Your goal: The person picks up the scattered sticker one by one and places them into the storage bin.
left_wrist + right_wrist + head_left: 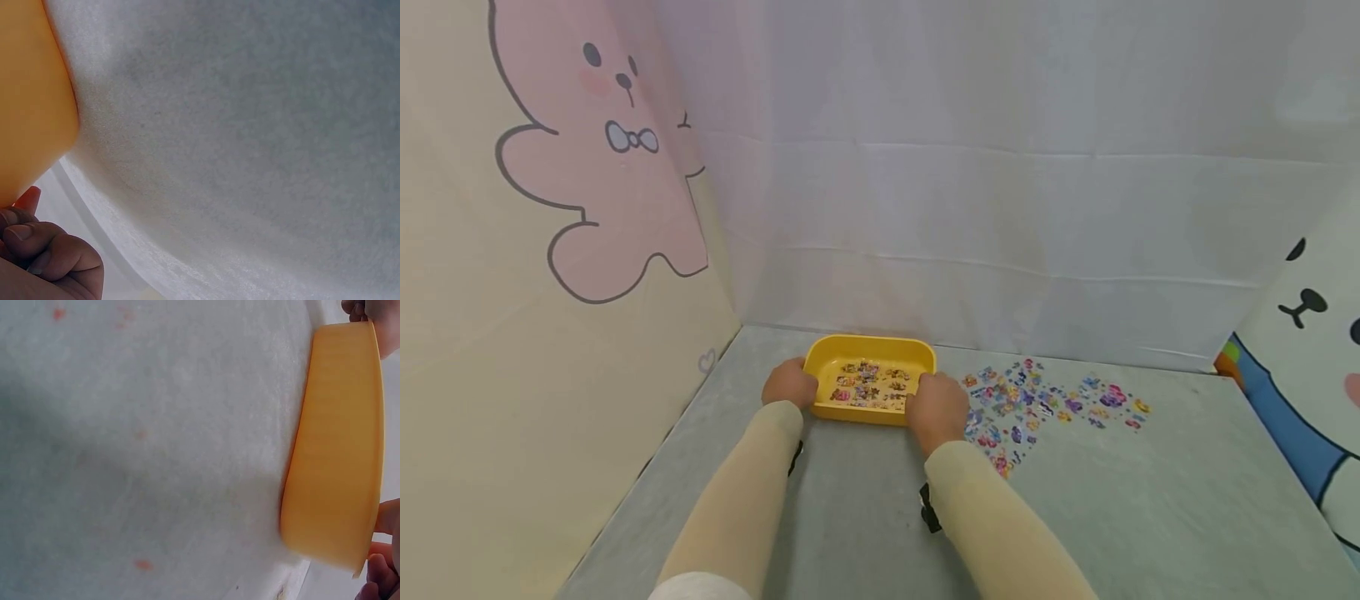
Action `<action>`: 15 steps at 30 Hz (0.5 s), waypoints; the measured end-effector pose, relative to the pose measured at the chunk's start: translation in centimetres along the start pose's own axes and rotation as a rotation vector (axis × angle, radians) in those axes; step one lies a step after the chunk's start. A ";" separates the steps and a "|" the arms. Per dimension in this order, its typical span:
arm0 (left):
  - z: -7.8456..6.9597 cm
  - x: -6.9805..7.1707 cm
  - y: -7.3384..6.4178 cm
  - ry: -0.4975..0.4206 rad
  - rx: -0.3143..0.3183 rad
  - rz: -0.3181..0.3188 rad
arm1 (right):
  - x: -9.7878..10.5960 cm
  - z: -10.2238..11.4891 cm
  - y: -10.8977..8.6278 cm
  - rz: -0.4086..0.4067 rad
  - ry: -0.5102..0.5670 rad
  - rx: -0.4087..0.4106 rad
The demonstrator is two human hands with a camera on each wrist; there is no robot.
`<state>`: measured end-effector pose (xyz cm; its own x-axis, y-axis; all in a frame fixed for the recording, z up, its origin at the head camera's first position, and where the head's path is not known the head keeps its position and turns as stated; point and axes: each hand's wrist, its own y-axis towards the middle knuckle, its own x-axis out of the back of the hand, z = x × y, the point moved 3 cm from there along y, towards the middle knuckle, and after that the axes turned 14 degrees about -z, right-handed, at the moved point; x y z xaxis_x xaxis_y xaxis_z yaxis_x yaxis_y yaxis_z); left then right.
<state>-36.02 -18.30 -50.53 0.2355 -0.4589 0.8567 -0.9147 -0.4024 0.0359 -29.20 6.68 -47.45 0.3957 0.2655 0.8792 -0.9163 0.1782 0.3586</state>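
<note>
A shallow yellow tray (872, 414) rests on the grey tabletop near the back wall, with several small colourful stickers or flat pieces (868, 379) inside it. My left hand (789, 383) grips its left end with curled fingers. At the opposite end, my right hand (937, 410) holds the rim. In the left wrist view, the curled fingers (53, 253) are beside the yellow side of the tray (31, 94). The right wrist view shows the tray's outer long side (334, 444), its base against the table, and right-hand fingers (381, 575) at the near rim.
Many small colourful pieces (1022, 400) lie scattered on the table right of the tray, some close to my right hand. A white sheet (970, 208) hangs behind the table (1150, 517). Side curtains carry a pink bear (617, 183) at left and a white animal print (1322, 333) at right.
</note>
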 end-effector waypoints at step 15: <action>0.1 -0.3 0.1 -0.007 0.020 -0.001 | 0.0 -1.9 -0.1 0.008 0.239 -0.111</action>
<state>-36.15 -18.31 -50.79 0.2390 -0.4642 0.8529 -0.9076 -0.4191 0.0262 -28.96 8.50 -48.09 0.4035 0.4815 0.7780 -0.9125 0.2747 0.3032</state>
